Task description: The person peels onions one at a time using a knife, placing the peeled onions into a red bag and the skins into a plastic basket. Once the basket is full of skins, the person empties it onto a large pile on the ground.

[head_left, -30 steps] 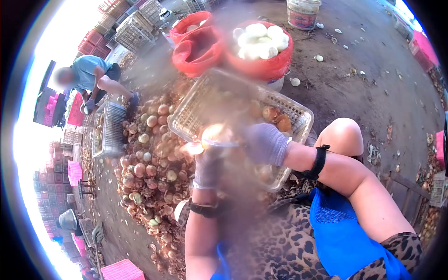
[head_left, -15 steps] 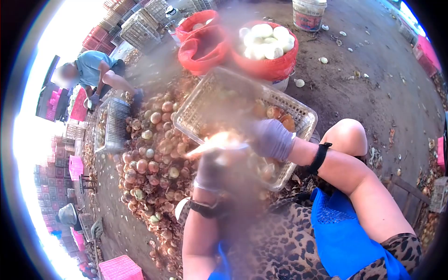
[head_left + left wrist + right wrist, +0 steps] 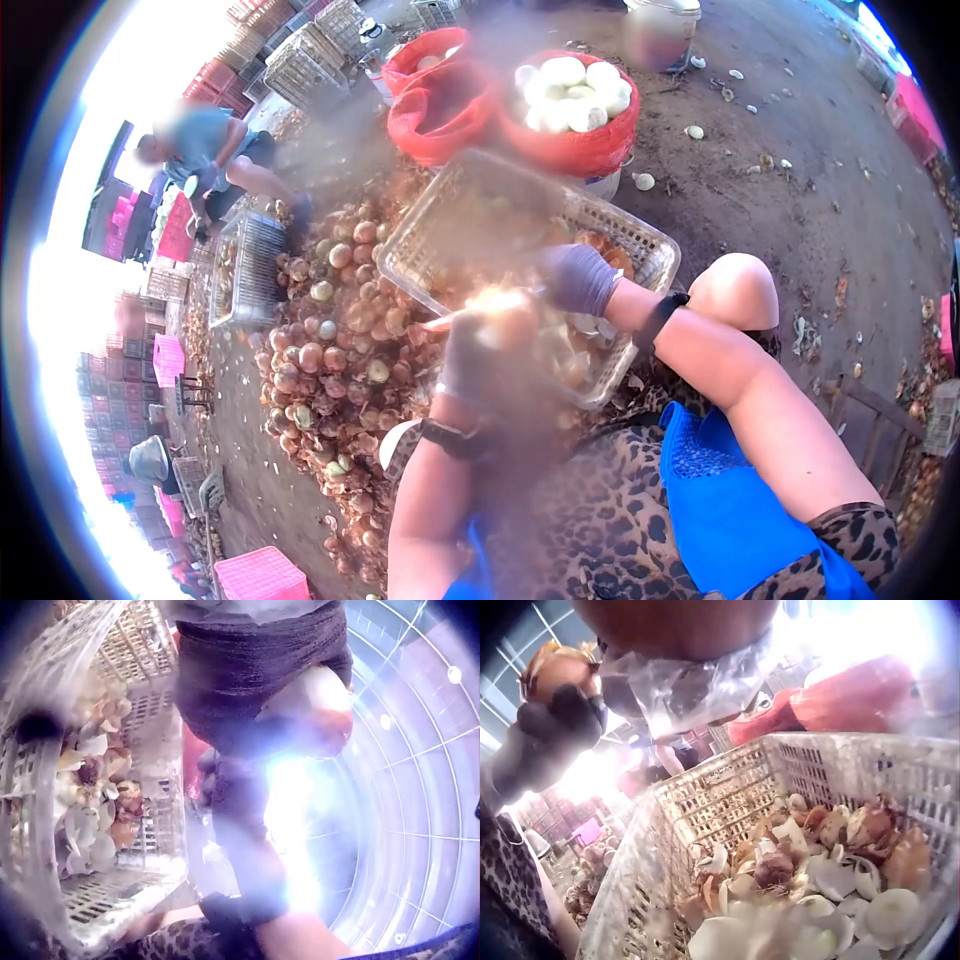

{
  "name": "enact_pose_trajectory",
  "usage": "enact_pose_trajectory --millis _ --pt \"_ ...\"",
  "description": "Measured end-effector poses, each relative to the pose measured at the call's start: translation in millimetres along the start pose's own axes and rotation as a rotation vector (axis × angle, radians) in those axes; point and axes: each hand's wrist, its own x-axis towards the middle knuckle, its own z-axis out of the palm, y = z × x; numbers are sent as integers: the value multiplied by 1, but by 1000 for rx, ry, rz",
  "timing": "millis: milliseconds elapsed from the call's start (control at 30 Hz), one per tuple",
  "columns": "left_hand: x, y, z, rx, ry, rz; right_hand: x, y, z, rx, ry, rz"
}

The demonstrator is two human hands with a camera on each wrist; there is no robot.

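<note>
My gloved left hand [image 3: 468, 352] grips an onion [image 3: 559, 671], with its fingers curled around it in the right wrist view. In the left wrist view the onion shows a white bare patch beside brown skin. My gloved right hand [image 3: 582, 280] is close beside the onion over the crate. Its fingertips are hidden by blur and glare, so I cannot tell what it holds. Below the hands stands a pale plastic crate [image 3: 630, 862], holding onion skins [image 3: 825, 877] and cut white pieces.
A heap of unpeeled onions [image 3: 325, 350] covers the ground to the left. Beyond the crate, a red-lined bucket [image 3: 610, 145] holds peeled onions [image 3: 575, 95], next to an open red bag [image 3: 440, 120]. Another person [image 3: 215, 150] sits at a second crate [image 3: 245, 270] at the left.
My right hand has shifted slightly up and turned at the wrist, and its forearm band has moved left. The left hand still grips the onion, now slightly further right in the head view.
</note>
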Motion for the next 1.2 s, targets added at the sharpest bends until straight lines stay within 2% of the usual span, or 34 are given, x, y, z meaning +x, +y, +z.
enact_pose_trajectory --millis 33,67,167,267,300,367,400,467,567,633,733,800,933,1033,1133,1200 --pt "-1 -1 -2 -280 -25 -69 0 -3 2 48 56 14" --pt "-14 4 37 -154 53 -61 -1 -5 2 95 108 26" --pt "-14 -4 28 195 -87 -24 -5 -22 -13 196 181 -100" --pt "-18 1 50 178 -18 -93 3 -39 -50 -40 -258 177" --pt "-17 5 54 188 -15 -115 3 -32 -54 5 -264 221" --pt "-10 4 31 188 120 43 4 -18 -59 12 -286 262" --pt "-10 6 28 414 126 129 6 -13 -59 -27 -306 261" --pt "-11 15 35 466 105 277 6 -18 -52 349 -130 323" --pt "-6 23 35 556 150 403 -3 -49 -67 824 -18 391" --pt "0 22 24 553 238 438 -11 -41 -31 756 152 151" --pt "1 24 41 659 248 548 -15 -63 -61 519 -33 171" --pt "-5 23 69 633 246 626 -12 -66 -69 507 -43 210" --pt "2 31 35 368 251 553 -16 -57 -66 441 -102 170" --pt "1 43 27 -1 217 581 -24 -45 -43 365 -68 261" --pt "2 46 24 4 114 567 -17 -60 -58 396 -56 226" --pt "1 38 36 12 36 530 -12 -77 -73 371 68 142"
